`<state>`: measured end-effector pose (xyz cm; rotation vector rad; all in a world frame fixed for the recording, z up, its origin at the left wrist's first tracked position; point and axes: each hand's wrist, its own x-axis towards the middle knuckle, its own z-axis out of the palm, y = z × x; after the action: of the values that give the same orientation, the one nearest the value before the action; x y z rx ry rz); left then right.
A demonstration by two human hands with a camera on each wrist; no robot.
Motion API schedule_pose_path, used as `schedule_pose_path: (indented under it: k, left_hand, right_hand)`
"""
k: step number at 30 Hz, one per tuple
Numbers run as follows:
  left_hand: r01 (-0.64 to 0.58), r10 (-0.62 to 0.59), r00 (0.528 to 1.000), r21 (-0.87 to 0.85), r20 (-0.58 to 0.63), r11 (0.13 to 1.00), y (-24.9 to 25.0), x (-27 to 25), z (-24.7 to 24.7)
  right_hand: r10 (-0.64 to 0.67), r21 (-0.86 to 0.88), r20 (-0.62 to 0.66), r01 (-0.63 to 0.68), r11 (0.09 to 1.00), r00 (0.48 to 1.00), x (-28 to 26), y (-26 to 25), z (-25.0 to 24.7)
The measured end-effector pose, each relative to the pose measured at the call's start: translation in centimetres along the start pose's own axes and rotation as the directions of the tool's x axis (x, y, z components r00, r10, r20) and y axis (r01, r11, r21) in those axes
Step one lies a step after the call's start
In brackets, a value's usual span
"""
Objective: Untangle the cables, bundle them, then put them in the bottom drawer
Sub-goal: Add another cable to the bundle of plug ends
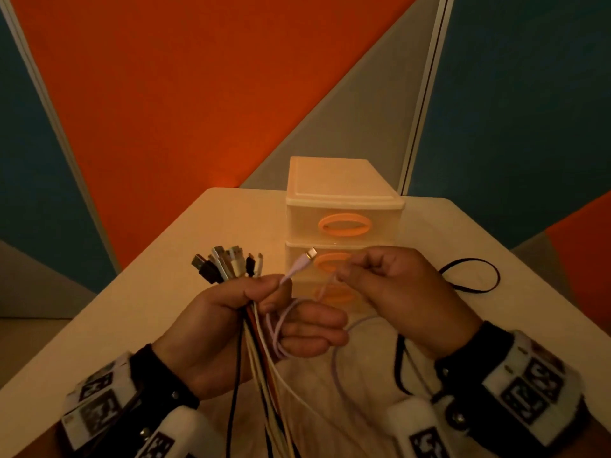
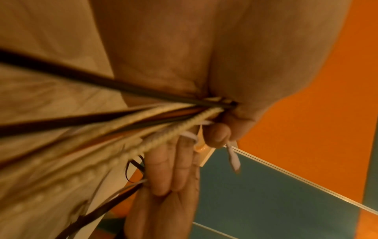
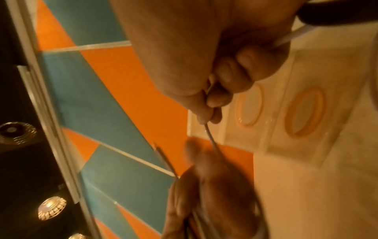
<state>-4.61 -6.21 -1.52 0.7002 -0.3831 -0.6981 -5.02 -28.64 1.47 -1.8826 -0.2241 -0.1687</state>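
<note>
While the left hand [image 1: 231,312] grips most cables [image 1: 228,264], the right hand [image 1: 393,285] pinches the pink one [image 1: 297,264]; bundling unfinished, drawer [image 1: 334,294] closed.

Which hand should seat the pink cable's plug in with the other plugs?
Right. The right hand already pinches the pink cable, while the left hand grips the bundle of cables and probably can't let go.

1. Dim, warm orange light tints all three views.
2. In the head view the table [image 1: 172,292] is brightest near its far edge; straight panel edges bow toward 10 and 2 o'clock.
3. The left wrist view is motion-blurred, cables [image 2: 102,129] smeared.
4. The right wrist view is soft; ceiling lamps [image 3: 52,207] glare at 8 o'clock.
</note>
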Motion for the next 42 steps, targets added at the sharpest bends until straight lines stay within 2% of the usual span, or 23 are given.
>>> schedule_pose_path:
  k: [2, 5, 6, 8, 11, 13, 15, 17, 19, 22, 23, 24, 26, 28, 30, 33, 34, 35, 37, 39, 42]
  left_hand:
    - [0.036, -0.037, 0.999, 0.021, 0.016, 0.999, 0.0, -0.2, 0.7]
    - [-0.021, 0.021, 1.000, 0.024, 0.021, 1.000, 0.0, -0.3, 0.5]
    - [-0.044, 0.044, 0.999, 0.016, 0.022, 0.999, 0.0, -0.3, 0.5]
    - [-0.095, 0.095, 0.995, -0.017, -0.007, 0.995, -0.1, -0.1, 0.7]
    - [-0.202, 0.196, 0.954, -0.003, -0.226, 0.979, -0.5, 0.3, 1.2]
    - [-0.276, 0.246, 0.927, -0.071, -0.283, 0.958, -0.7, 0.4, 1.1]
    - [-0.300, 0.257, 0.933, -0.147, -0.252, 0.943, -0.5, 0.4, 1.0]
    - [-0.302, 0.260, 0.924, -0.117, -0.281, 0.946, -0.4, 0.5, 1.0]
    - [-0.304, 0.275, 0.916, -0.058, -0.291, 0.951, -0.4, 0.5, 1.2]
    - [-0.290, 0.268, 0.936, -0.068, -0.228, 0.955, -0.3, 0.4, 0.7]
    - [-0.277, 0.257, 0.947, -0.081, -0.194, 0.957, -0.3, 0.3, 0.4]
    - [-0.264, 0.248, 0.956, -0.091, -0.158, 0.960, -0.2, 0.3, 0.2]
    - [-0.238, 0.231, 0.970, -0.123, -0.072, 0.963, -0.1, 0.2, -0.2]
    - [-0.224, 0.221, 0.975, -0.143, -0.035, 0.964, -0.1, 0.2, -0.4]
    - [-0.222, 0.219, 0.975, -0.140, -0.034, 0.965, -0.1, 0.2, -0.6]
    - [-0.232, 0.228, 0.973, -0.136, -0.041, 0.963, 0.0, 0.2, -0.7]
    - [-0.235, 0.231, 0.972, -0.133, -0.047, 0.963, 0.0, 0.2, -0.7]
    - [-0.234, 0.230, 0.972, -0.133, -0.049, 0.963, 0.0, 0.1, -0.7]
    - [-0.220, 0.219, 0.975, -0.161, -0.026, 0.962, 0.0, 0.1, -0.8]
    - [-0.205, 0.208, 0.978, -0.188, -0.001, 0.961, 0.1, 0.1, -0.8]
    - [-0.198, 0.201, 0.980, -0.163, 0.002, 0.967, 0.2, 0.0, -0.8]
  right_hand:
    - [-0.085, 0.023, -0.018, 0.085, 0.996, 0.996, -0.5, -0.7, 1.2]
    - [-0.193, 0.046, -0.017, 0.194, 0.980, 0.981, -1.3, -0.8, 2.3]
    - [-0.249, 0.049, 0.016, 0.248, 0.968, 0.968, -1.6, -0.7, 2.4]
    - [-0.332, 0.037, 0.168, 0.330, 0.943, 0.928, -2.5, -0.4, 2.8]
    - [-0.326, -0.168, 0.353, 0.402, 0.900, 0.877, -3.4, 0.8, 2.9]
    - [-0.231, -0.224, 0.336, 0.316, 0.922, 0.913, -3.3, 1.8, 2.5]
    - [-0.105, -0.334, 0.239, 0.184, 0.924, 0.965, -2.8, 2.6, 1.9]
    - [-0.071, -0.431, 0.171, 0.140, 0.892, 0.983, -2.5, 3.3, 1.4]
    - [-0.055, -0.406, 0.246, 0.155, 0.901, 0.968, -2.5, 3.6, 1.2]
    - [0.032, -0.270, 0.459, 0.105, 0.957, 0.888, -2.6, 3.5, 0.9]
    - [0.054, -0.270, 0.481, 0.090, 0.959, 0.875, -2.6, 3.6, 0.7]
    - [0.063, -0.293, 0.457, 0.083, 0.953, 0.887, -2.4, 3.6, 0.6]
    - [0.067, -0.393, 0.306, 0.062, 0.917, 0.950, -2.0, 4.0, 0.2]
    - [0.038, -0.480, 0.191, 0.059, 0.875, 0.981, -1.8, 4.4, 0.0]
    - [0.035, -0.441, 0.237, 0.075, 0.894, 0.971, -2.0, 4.5, 0.2]
    - [0.140, -0.301, 0.425, -0.007, 0.954, 0.894, -2.3, 4.3, 0.3]
    - [0.172, -0.291, 0.446, -0.039, 0.956, 0.878, -2.2, 4.3, 0.2]
    - [0.199, -0.307, 0.427, -0.066, 0.949, 0.882, -2.1, 4.4, 0.1]
    - [0.243, -0.415, 0.311, -0.099, 0.904, 0.919, -1.9, 4.3, -0.3]
    - [0.229, -0.534, 0.194, -0.093, 0.841, 0.954, -1.7, 4.3, -0.6]
    - [0.202, -0.527, 0.168, -0.085, 0.846, 0.965, -1.6, 4.6, -0.7]
